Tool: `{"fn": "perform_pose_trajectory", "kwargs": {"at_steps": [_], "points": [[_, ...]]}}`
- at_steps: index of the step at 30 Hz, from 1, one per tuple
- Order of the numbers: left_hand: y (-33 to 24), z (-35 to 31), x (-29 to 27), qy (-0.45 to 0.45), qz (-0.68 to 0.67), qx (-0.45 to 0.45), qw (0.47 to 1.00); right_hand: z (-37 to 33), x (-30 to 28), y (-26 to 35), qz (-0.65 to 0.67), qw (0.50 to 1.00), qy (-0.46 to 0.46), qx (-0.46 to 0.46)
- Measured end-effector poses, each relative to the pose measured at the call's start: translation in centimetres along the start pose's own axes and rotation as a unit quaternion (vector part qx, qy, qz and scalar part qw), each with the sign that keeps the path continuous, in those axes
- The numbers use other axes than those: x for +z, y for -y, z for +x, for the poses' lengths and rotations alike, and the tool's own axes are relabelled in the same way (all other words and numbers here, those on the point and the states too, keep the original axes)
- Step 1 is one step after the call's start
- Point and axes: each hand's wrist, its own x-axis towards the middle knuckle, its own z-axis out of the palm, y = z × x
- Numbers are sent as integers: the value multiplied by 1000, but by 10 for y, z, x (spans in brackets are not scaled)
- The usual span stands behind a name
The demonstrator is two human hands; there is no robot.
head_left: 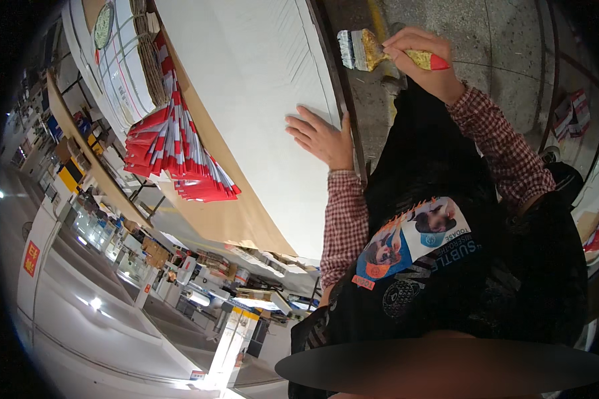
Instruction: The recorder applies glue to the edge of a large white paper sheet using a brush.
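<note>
My right hand is closed around the handle of a flat paintbrush. The brush is held level in the air beyond the table's dark edge, over the floor. Its bristles point left and look coated whitish, the metal band is stained yellow-brown, and the handle is yellow with a red end. My left hand lies flat with fingers spread on a large white sheet, close to that edge. Faint ridged lines show on the sheet's far part.
Left of the sheet, a brown board or paper carries a fanned pile of red-and-white printed pieces. Behind them stands a string-tied bundle. Concrete floor lies to the right. A cluttered workshop fills the lower left.
</note>
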Motion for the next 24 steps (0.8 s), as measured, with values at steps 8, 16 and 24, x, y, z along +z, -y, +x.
{"fn": "perform_pose_trajectory", "kwargs": {"at_steps": [8, 16, 24], "points": [[39, 22, -44, 58, -221, 95, 969, 31, 31, 2, 30, 998, -48, -13], [40, 23, -49, 61, -250, 85, 962, 6, 40, -8, 27, 999, 37, -5], [39, 23, -41, 45, -216, 106, 970, 5, 44, -9, 20, 1000, 5, -17]]}}
